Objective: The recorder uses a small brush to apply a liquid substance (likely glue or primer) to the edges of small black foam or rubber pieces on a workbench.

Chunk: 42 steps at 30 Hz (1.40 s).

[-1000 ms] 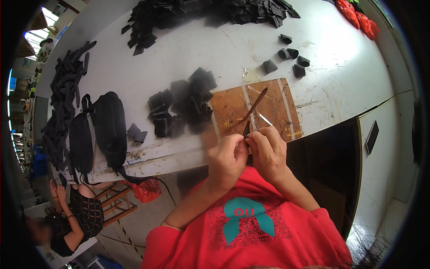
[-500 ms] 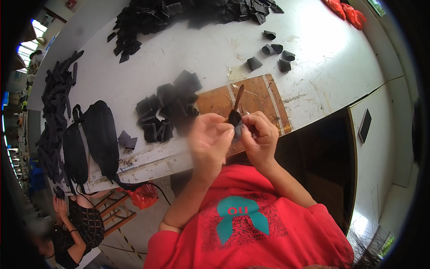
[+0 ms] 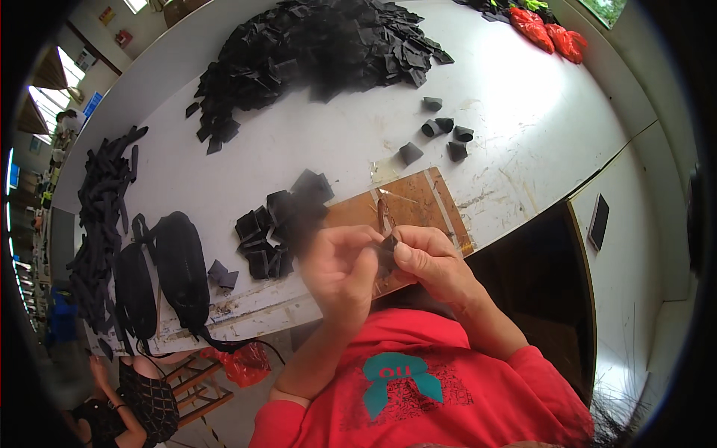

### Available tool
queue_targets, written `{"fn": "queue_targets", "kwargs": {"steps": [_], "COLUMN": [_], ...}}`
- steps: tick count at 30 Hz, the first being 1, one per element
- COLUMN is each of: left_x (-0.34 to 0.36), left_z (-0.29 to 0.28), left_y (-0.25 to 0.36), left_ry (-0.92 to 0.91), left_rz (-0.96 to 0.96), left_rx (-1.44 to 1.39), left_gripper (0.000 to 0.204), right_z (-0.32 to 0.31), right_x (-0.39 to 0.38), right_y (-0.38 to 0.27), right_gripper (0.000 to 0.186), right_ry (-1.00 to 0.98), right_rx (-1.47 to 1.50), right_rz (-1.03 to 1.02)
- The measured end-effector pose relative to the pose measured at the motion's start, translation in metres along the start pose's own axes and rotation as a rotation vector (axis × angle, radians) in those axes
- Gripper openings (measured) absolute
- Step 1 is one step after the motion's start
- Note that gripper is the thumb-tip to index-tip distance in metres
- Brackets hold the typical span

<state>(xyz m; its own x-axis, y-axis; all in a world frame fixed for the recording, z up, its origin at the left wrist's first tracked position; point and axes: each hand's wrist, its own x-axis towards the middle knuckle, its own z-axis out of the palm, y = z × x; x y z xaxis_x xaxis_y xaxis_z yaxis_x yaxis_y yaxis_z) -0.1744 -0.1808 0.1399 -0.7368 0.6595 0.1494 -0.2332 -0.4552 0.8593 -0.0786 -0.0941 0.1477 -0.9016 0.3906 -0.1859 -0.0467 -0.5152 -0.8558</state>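
Observation:
A small piece of black fabric (image 3: 388, 245) is pinched between both my hands, just in front of my red shirt and over the near edge of the brown board (image 3: 429, 201). My left hand (image 3: 342, 272) grips its left side with thumb and fingers. On the other side my right hand (image 3: 435, 263) has thumb and forefinger closed on it. The fingers hide much of the piece. Just beyond the fingertips, a slim brown stick-like tool (image 3: 385, 213) shows over the board; its near end is hidden. Several dark rolled fabric loops (image 3: 410, 154) sit past the board.
Black fabric squares (image 3: 261, 231) lie left of the board, and a large heap (image 3: 321, 48) fills the far side. Dark strips (image 3: 101, 216) and black pouches (image 3: 183, 261) are at left. A phone-like dark slab (image 3: 599, 222) rests at right. Another person (image 3: 142, 396) is at lower left.
The view has tilted, so the table's things sit lower in the picture. Both hands have moved with the fabric piece, which now lies nearer me than the brown tool instead of around its lower end.

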Motion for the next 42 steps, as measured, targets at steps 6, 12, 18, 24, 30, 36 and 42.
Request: {"fn": "queue_targets", "kwargs": {"steps": [6,12,18,24,30,36,42], "left_x": [0.041,0.054,0.038,0.051,0.040,0.025,0.037], "left_z": [0.002,-0.023,-0.013,-0.008,-0.002,-0.007,-0.003], "left_y": [0.051,0.014,0.015,0.022,0.016,0.005,0.015], "left_ry": [-0.230,-0.272,-0.173,-0.457,-0.101,-0.002,-0.174], "left_rz": [-0.317,-0.570,-0.043,0.292,-0.020,0.041,0.154], "left_rx": [-0.358,-0.437,0.359,0.502,-0.237,-0.166,0.249], "left_gripper": [0.025,0.023,0.029,0.025,0.013,0.012,0.016], "right_z": [0.016,-0.020,-0.020,-0.007,0.008,-0.010,-0.005], "right_x": [0.020,0.049,0.043,0.023,0.032,0.042,0.037], "right_y": [-0.051,-0.026,-0.026,-0.029,-0.033,-0.018,-0.015], "right_gripper": [0.030,0.031,0.033,0.033,0.027,0.018,0.016], "right_ry": [0.080,-0.087,0.005,0.259,0.345,0.245,0.297], "right_rx": [-0.410,-0.121,-0.417,-0.959,-1.220,-1.075,-1.155], "right_rz": [-0.399,-0.109,-0.214,-0.870,-1.057,-1.104,-1.038]}}
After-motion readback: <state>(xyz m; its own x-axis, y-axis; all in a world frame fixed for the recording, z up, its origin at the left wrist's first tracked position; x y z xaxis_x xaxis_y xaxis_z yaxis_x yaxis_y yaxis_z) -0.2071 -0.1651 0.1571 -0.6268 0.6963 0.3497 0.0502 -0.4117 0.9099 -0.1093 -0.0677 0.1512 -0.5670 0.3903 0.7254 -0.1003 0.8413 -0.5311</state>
